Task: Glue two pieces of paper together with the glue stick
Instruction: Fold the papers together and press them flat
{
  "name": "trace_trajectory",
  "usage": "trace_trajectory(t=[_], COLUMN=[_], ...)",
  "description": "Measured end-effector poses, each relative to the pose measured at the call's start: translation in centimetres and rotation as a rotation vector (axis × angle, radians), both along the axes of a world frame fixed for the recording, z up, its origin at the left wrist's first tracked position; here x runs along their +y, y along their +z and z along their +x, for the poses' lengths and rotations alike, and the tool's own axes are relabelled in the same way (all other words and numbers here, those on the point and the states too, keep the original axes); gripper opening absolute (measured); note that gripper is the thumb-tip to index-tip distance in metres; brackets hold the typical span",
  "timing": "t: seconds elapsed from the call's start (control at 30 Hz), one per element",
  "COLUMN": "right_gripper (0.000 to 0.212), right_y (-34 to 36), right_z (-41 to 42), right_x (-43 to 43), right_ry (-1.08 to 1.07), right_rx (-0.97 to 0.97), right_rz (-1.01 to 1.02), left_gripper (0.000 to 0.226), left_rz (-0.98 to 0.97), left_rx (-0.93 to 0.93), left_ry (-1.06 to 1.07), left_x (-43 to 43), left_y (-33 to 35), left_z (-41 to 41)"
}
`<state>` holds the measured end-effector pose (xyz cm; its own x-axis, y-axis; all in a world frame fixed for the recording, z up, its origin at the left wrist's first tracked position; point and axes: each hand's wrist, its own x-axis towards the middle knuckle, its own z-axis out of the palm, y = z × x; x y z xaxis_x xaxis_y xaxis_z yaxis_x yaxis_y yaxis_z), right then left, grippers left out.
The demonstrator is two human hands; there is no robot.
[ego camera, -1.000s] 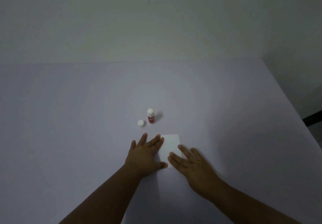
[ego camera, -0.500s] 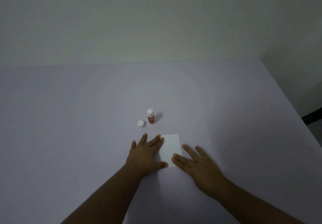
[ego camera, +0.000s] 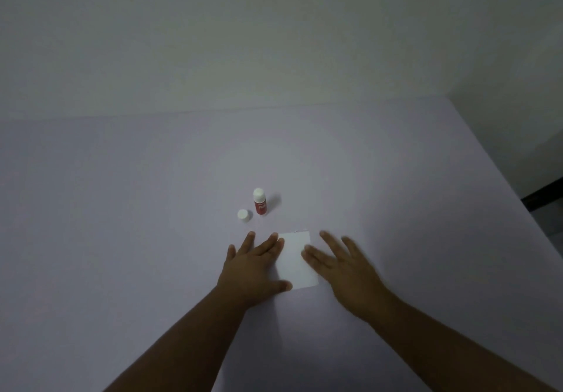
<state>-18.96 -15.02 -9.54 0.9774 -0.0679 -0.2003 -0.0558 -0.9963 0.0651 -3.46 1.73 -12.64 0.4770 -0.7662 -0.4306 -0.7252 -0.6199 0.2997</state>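
A small white rectangle of paper [ego camera: 295, 260] lies flat on the pale table [ego camera: 122, 208]. My left hand [ego camera: 253, 269] rests flat on its left edge, fingers spread and thumb at the lower corner. My right hand [ego camera: 344, 272] is flat with fingers apart at the paper's right edge, slightly blurred; its fingertips touch or overlap that edge. A red glue stick [ego camera: 260, 202] with a white tip stands upright behind the paper. Its white cap [ego camera: 242, 214] sits on the table just left of the stick. Whether one sheet or two lie stacked, I cannot tell.
A plain wall rises behind the table's far edge. The table's right edge [ego camera: 457, 285] slants toward me, with a dark strip [ego camera: 545, 196] of floor or furniture beyond it.
My right hand has slid to the right across the paper, uncovering most of it. My left hand has stayed in place on the left edge.
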Motion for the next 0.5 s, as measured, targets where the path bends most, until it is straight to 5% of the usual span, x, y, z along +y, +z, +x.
trace_trajectory(t=[0.1,0.27,0.5], right_gripper=[0.069,0.076,0.071], right_y=[-0.3,-0.7,-0.8], right_z=[3.0,-0.8,3.9], right_x=[-0.2,2.7,-0.6], right_ry=[-0.084,0.136,-0.095], right_rx=[0.027,0.059,0.027], right_rz=[0.058,0.056,0.029], left_gripper=[0.095,0.093,0.094], left_rz=[-0.003,-0.024,-0.002], left_rx=[-0.006,-0.032,-0.008], left_ry=[-0.008,0.015,-0.003], left_x=[0.1,0.8,0.2], left_y=[-0.2,-0.6,-0.6], left_z=[-0.2,-0.3,-0.3])
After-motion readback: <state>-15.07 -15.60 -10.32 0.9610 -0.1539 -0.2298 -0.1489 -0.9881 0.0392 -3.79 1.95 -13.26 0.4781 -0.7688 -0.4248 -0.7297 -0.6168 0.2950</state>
